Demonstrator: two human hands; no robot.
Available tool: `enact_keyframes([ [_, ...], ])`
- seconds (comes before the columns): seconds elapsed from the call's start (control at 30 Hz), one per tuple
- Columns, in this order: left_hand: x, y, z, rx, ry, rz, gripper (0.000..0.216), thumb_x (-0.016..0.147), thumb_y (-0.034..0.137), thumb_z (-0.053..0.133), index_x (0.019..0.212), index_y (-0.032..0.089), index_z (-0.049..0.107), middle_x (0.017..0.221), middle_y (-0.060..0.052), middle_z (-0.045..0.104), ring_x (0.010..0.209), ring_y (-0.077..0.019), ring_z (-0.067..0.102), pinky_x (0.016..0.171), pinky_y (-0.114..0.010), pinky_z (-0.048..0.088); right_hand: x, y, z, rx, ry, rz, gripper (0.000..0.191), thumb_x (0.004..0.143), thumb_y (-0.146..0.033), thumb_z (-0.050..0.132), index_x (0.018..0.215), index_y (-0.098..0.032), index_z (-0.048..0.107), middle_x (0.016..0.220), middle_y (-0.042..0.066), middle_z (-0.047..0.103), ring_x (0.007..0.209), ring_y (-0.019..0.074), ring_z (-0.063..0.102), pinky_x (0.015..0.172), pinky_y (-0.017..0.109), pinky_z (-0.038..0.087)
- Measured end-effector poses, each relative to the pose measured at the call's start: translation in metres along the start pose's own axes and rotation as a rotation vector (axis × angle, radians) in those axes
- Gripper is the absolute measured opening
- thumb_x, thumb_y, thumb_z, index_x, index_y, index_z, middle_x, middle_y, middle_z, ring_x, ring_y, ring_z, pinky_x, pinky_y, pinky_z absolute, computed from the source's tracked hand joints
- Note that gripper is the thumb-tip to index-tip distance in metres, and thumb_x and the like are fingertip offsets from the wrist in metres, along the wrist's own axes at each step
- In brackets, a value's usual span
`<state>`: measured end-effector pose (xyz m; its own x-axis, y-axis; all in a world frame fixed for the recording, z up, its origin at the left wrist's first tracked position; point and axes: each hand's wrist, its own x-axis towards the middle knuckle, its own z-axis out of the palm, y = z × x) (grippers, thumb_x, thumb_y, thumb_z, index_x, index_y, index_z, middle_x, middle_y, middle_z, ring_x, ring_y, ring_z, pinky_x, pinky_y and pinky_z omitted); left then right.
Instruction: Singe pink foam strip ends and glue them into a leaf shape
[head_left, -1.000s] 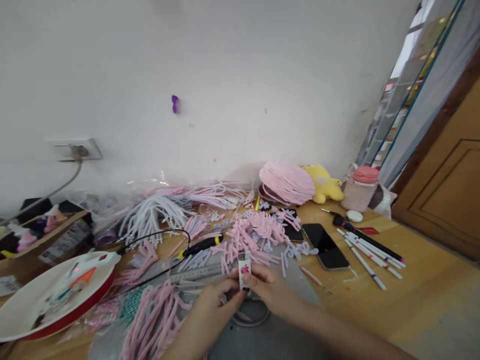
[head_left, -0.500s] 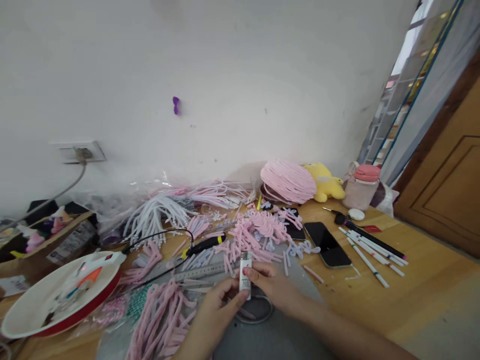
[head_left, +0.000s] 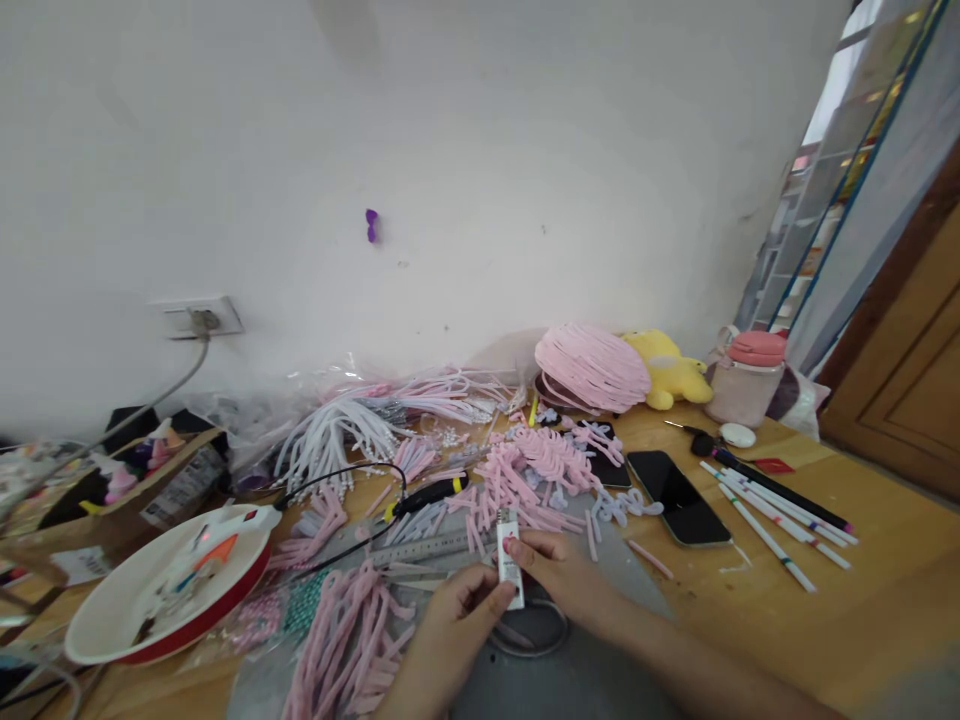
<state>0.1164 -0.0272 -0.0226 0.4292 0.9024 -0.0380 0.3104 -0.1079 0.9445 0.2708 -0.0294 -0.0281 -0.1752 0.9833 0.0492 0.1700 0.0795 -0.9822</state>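
Observation:
A white lighter (head_left: 508, 567) with a metal top and a small red mark stands upright between my hands. My left hand (head_left: 466, 612) is closed on its lower part, the thumb lying along the front. My right hand (head_left: 561, 572) grips it from the right side, thumb tip on its face. Below them a loop of grey cord (head_left: 531, 650) lies on the grey mat (head_left: 600, 670). Just beyond the lighter spreads a heap of pink fuzzy stem pieces (head_left: 517, 470). A bundle of longer pink stems (head_left: 337, 640) rests left of my left hand.
At left are a glue gun (head_left: 225, 530) in a red-and-white dish (head_left: 97, 630) and a cardboard box (head_left: 150, 490). A screwdriver-like tool (head_left: 427, 492) and a ruler (head_left: 420, 548) lie mid-table. A phone (head_left: 679, 497), striped sticks (head_left: 765, 535) and a pink-lidded bottle (head_left: 750, 375) stand at right.
The view has turned slightly left, so everything sits further right in the picture. Both hands keep the same hold on the lighter.

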Motion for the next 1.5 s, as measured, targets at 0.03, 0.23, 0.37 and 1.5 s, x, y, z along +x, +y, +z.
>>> enact_keyframes([
  [0.03,0.001,-0.002,0.0,-0.004,0.003,-0.002,0.045,0.071,0.06,0.045,0.058,0.017,0.047,0.055,0.004,0.038,0.056,-0.0118,0.037,0.053,-0.022,0.032,0.0,-0.001,0.0,-0.005,-0.001,0.008,0.045,0.077,-0.057,0.045,0.059,-0.017,0.054,0.056,-0.002,0.041,0.056,0.0115,0.038,0.052,0.022,0.03],
  [0.23,-0.001,0.006,-0.006,0.018,-0.041,0.005,0.031,0.076,0.043,0.045,0.07,0.015,0.058,0.065,0.001,0.054,0.065,-0.0141,0.048,0.061,-0.023,0.036,-0.002,-0.008,-0.008,0.058,0.109,0.047,0.04,0.078,-0.054,0.045,0.061,-0.019,0.055,0.059,0.0,0.051,0.057,0.0138,0.047,0.054,0.025,0.038],
  [0.37,0.003,0.014,-0.015,0.116,-0.018,-0.009,0.03,0.078,0.038,0.042,0.077,0.015,0.061,0.071,-0.001,0.06,0.07,-0.0158,0.052,0.065,-0.024,0.039,0.001,-0.011,-0.018,0.243,0.174,0.15,0.035,0.078,-0.05,0.044,0.065,-0.019,0.053,0.06,0.001,0.055,0.051,0.0135,0.051,0.048,0.026,0.041],
  [1.5,0.083,0.042,-0.021,0.667,0.268,0.052,0.017,0.073,0.024,0.041,0.066,0.018,0.056,0.066,0.0,0.061,0.069,-0.017,0.055,0.065,-0.026,0.036,0.003,-0.004,-0.018,0.411,0.236,0.28,0.021,0.069,-0.036,0.055,0.083,-0.021,0.052,0.079,0.001,0.061,0.066,0.0173,0.061,0.058,0.031,0.048],
])
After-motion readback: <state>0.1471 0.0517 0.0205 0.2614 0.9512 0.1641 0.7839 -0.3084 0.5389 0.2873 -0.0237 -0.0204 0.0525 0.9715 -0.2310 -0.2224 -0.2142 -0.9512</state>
